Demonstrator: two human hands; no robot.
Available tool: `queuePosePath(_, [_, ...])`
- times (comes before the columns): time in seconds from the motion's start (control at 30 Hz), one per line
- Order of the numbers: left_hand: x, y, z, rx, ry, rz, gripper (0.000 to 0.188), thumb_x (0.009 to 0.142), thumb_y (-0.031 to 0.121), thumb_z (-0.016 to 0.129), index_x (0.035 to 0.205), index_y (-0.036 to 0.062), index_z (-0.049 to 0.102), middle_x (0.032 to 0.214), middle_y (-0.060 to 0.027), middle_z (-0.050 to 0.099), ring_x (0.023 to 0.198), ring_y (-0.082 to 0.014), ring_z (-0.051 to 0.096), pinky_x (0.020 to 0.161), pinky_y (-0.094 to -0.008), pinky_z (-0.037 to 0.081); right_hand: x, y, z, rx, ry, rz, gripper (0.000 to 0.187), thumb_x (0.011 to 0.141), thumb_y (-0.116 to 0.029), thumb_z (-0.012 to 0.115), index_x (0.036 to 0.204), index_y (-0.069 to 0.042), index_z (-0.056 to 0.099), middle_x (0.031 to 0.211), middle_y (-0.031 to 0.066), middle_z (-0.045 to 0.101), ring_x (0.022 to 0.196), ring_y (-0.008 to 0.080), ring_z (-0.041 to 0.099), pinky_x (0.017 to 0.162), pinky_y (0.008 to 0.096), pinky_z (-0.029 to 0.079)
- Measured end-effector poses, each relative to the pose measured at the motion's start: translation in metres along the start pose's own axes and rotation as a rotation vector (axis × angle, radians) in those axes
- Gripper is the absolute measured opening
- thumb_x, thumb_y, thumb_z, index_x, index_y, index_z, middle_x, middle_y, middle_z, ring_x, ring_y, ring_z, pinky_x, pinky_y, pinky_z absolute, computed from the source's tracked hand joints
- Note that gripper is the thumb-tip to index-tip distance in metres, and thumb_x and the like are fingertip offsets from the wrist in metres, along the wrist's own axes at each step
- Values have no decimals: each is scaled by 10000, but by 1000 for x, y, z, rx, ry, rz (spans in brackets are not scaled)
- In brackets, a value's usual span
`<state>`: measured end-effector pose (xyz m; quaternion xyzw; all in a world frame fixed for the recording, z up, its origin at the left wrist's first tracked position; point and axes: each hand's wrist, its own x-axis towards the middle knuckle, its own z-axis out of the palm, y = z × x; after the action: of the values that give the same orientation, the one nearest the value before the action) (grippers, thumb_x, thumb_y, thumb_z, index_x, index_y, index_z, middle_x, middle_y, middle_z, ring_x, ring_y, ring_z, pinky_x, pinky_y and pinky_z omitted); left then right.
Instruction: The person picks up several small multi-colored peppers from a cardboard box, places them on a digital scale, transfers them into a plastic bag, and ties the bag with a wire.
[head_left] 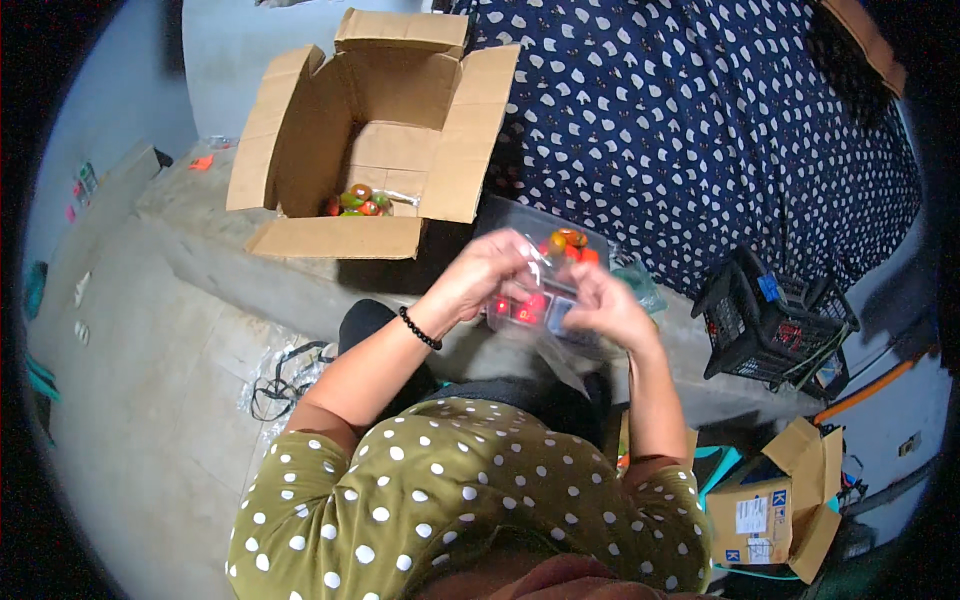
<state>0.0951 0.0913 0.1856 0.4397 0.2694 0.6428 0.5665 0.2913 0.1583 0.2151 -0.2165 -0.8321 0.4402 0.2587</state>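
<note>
Both of my hands work on a clear plastic bag (563,360) in front of my body. My left hand (487,272), with a dark bead bracelet on its wrist, pinches the bag's upper edge. On the other side, my right hand (612,308) has its fingers closed on the bag, slightly smeared by motion. Behind the bag, a glowing red digital display (522,308) shows in part. A clear plastic tub (505,212) just beyond the hands holds several small red and orange round pieces (568,243); their kind is hard to tell.
An upright cardboard box (400,150) with spread flaps holds several colourful packed pieces (358,202). Dark cat-print cloth (640,120) hangs at the back right. To the right stands a black plastic crate (770,320), with another cardboard box (750,520) nearer. Plastic and straps (285,380) lie on the left floor.
</note>
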Motion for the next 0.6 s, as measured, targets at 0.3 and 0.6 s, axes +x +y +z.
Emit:
queuePosePath(0.3, [-79,20,-40,67,611,348,208,900,272,427,864,70,462,569,-2,452,407,-44,336,364,-166,251,-22,108,-23,840,-7,75,394,775,-425,532,1010,-110,528,1048,139,513,993,250,484,832,403,391])
queuePosePath(0.6, [-134,-39,-90,170,879,302,287,873,364,467,845,79,473,576,1,461,405,-44,309,359,-182,216,-69,117,76,1562,-170,147,1086,545,-798,457,1361,-152,148,1356,280,134,1200,457,245,941,622,183])
